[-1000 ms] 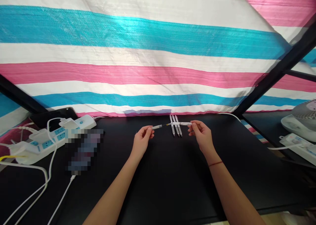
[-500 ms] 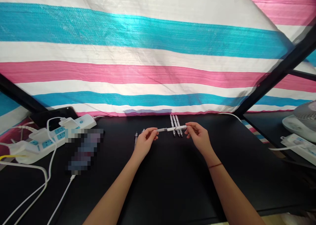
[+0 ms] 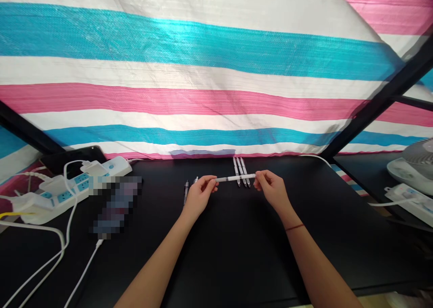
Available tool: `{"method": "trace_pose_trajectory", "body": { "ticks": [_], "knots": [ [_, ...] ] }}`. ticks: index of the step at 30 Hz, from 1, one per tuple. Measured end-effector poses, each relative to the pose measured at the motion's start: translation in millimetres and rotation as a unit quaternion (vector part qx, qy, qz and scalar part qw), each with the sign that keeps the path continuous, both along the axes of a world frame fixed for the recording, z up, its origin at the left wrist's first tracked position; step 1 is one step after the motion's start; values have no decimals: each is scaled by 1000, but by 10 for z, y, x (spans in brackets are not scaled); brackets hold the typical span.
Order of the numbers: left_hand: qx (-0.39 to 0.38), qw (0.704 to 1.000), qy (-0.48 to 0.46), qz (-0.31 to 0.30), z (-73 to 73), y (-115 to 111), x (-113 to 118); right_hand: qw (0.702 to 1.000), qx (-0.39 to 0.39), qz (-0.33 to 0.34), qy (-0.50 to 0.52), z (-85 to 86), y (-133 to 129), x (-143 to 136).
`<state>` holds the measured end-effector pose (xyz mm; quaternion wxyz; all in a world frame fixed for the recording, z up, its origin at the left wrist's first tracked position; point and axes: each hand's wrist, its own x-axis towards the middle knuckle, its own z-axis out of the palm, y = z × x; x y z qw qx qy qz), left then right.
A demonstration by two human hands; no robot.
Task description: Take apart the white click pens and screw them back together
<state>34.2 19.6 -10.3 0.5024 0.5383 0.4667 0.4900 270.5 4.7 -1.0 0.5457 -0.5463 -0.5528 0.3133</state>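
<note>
A white pen (image 3: 236, 178) is held level above the black table (image 3: 237, 245), between my two hands. My left hand (image 3: 202, 190) pinches its grey left end, and my right hand (image 3: 269, 186) pinches its white right end. Just behind it, three white pens (image 3: 241, 168) lie side by side on the table, partly crossed by the held pen in this view. Beside my left hand lies a dark-and-clear pen (image 3: 186, 190); another small pen tip shows behind the fingers, mostly hidden.
On the left are a white power strip (image 3: 76, 188) with plugs and cables, a blurred phone (image 3: 117, 206) on a white cable, and a black device (image 3: 79, 158). A striped sheet (image 3: 203, 73) hangs behind. At right stand a fan (image 3: 417, 163) and another power strip (image 3: 412, 202).
The held pen's parts now line up straight, where they met at a slight angle before. My right hand has shifted down slightly; my left hand is nearly unmoved.
</note>
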Motion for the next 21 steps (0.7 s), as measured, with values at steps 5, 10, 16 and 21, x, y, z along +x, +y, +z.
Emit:
{"method": "trace_pose_trajectory", "body": {
  "ticks": [5, 10, 16, 21],
  "knots": [
    [3, 1000, 6, 10, -7, 6, -3, 998, -6, 26, 62, -13, 15, 4],
    [3, 1000, 10, 11, -11, 4, -1, 998, -1, 40, 41, -21, 14, 0],
    [2, 1000, 11, 18, -8, 0, 4, 999, -5, 35, 21, -15, -3, -4],
    [4, 1000, 12, 21, -15, 0, -3, 998, -6, 58, 38, -1, -3, -8]
  ]
}}
